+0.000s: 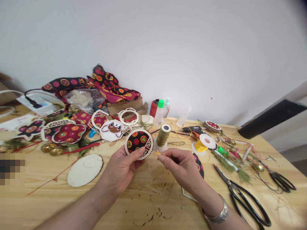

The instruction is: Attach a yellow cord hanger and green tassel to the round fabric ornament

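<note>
A round ornament (137,142) with a pale openwork wooden frame and dark patterned fabric is held by my left hand (123,163), thumb across its front lower edge. Just to its right, my right hand (177,163) pinches a short piece of yellow cord (158,153) between thumb and fingertips. The cord end lies close to the ornament's right edge; whether it passes through the frame cannot be made out. Behind my hands stands a spool of olive thread (163,135). A spool of yellow cord (203,143) lies beyond my right hand.
Large black-handled scissors (249,199) lie at the right, smaller scissors (283,181) farther right. A white oval disc (85,170) rests at left. Patterned fabric (112,84), several ornaments, a green-capped bottle (159,113) and a glue gun (195,130) line the back.
</note>
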Available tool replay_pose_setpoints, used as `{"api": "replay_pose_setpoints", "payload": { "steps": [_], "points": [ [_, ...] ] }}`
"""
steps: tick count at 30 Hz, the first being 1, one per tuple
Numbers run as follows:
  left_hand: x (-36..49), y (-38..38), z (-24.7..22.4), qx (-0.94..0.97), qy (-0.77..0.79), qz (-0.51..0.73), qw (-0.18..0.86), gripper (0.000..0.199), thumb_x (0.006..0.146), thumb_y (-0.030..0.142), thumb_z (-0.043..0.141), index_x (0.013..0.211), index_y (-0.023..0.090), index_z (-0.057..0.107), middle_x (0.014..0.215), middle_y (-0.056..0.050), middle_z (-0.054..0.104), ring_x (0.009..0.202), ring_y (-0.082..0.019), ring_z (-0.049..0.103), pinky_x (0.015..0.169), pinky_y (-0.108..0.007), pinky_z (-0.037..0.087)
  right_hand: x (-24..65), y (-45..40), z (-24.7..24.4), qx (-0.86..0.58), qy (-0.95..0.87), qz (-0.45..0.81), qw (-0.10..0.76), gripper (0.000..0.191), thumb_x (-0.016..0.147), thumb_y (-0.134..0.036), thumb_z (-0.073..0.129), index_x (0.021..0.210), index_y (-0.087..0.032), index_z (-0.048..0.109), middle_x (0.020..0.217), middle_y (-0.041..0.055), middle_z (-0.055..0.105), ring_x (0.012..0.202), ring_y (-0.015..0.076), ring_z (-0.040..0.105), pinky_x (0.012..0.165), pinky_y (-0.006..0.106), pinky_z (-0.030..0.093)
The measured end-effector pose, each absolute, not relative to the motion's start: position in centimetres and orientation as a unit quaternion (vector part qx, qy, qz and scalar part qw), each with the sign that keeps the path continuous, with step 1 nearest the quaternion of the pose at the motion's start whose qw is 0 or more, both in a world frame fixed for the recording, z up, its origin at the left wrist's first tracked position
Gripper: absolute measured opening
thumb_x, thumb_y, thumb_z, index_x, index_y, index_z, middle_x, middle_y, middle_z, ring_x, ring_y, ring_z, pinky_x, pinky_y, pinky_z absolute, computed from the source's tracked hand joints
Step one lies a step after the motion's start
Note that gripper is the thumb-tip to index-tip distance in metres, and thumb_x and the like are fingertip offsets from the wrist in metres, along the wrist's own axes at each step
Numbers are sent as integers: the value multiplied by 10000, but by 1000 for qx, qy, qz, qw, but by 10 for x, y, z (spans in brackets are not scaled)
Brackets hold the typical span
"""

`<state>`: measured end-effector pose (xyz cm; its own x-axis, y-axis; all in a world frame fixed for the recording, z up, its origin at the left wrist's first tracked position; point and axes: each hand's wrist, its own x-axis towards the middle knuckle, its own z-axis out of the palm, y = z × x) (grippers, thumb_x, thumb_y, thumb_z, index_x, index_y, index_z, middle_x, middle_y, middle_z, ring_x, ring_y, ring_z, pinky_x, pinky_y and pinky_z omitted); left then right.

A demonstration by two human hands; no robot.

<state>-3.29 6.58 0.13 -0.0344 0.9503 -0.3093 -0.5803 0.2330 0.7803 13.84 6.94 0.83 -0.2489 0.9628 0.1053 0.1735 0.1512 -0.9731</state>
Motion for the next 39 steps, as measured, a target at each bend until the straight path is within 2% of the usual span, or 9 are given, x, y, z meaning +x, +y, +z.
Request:
{"api": "replay_pose_setpoints", "payload": {
  "steps": [6, 12, 26, 30, 34, 35, 37, 39],
  "points": [
    [-33, 62, 3, 252, 447, 604, 609, 261, 619, 134, 815, 858, 179, 721, 845, -8, 749, 755, -142, 659, 637, -225, 554, 136, 63, 14, -472, -627, 484, 387, 243, 766, -272, 593, 562, -143, 565, 503, -42, 411, 475, 71, 327, 434, 204, 262],
    [-29, 60, 1, 283, 467, 606, 578, 271, 603, 123, 816, 855, 179, 731, 836, -3, 753, 794, -167, 666, 670, -248, 577, 133, 58, 12, -478, -655, 433, 393, 264, 756, -201, 557, 507, -166, 477, 476, -59, 360, 464, 67, 299, 423, 201, 246],
    [-28, 62, -1, 287, 486, 589, 578, 294, 623, 152, 805, 900, 174, 708, 857, -14, 746, 778, -168, 665, 624, -236, 571, 133, 61, 7, -492, -655, 435, 373, 202, 756, -175, 551, 555, -157, 537, 512, -45, 444, 493, 75, 368, 441, 192, 290],
    [-29, 64, 1, 270, 481, 595, 585, 312, 617, 134, 803, 904, 181, 691, 852, -2, 738, 763, -156, 661, 636, -245, 569, 134, 61, 6, -488, -691, 418, 330, 234, 787, -184, 528, 555, -161, 528, 513, -51, 402, 493, 76, 334, 439, 204, 262],
    [-31, 65, 3, 272, 468, 599, 590, 300, 610, 120, 801, 886, 165, 692, 822, -5, 734, 736, -144, 657, 615, -217, 553, 135, 61, 8, -466, -769, 361, 245, 388, 864, -231, 479, 482, -170, 455, 481, -60, 291, 462, 76, 244, 436, 234, 216],
    [-31, 65, 3, 275, 462, 595, 597, 292, 616, 121, 799, 884, 162, 693, 811, -7, 732, 721, -140, 655, 605, -211, 550, 135, 62, 9, -460, -787, 342, 230, 406, 878, -239, 473, 479, -170, 455, 477, -56, 317, 459, 77, 263, 443, 234, 238],
    [-32, 66, 4, 277, 448, 579, 622, 279, 633, 123, 791, 892, 156, 693, 796, -11, 727, 695, -134, 649, 591, -206, 547, 137, 64, 9, -450, -814, 288, 228, 363, 882, -222, 481, 525, -170, 519, 518, -25, 458, 500, 95, 388, 504, 236, 335],
    [-33, 66, 4, 272, 440, 547, 658, 281, 654, 119, 777, 920, 146, 690, 814, -30, 724, 662, -128, 641, 557, -197, 538, 140, 67, 10, -455, -822, 223, 261, 203, 861, -178, 513, 686, -173, 617, 687, 33, 612, 656, 149, 534, 636, 275, 431]
  ]
}}
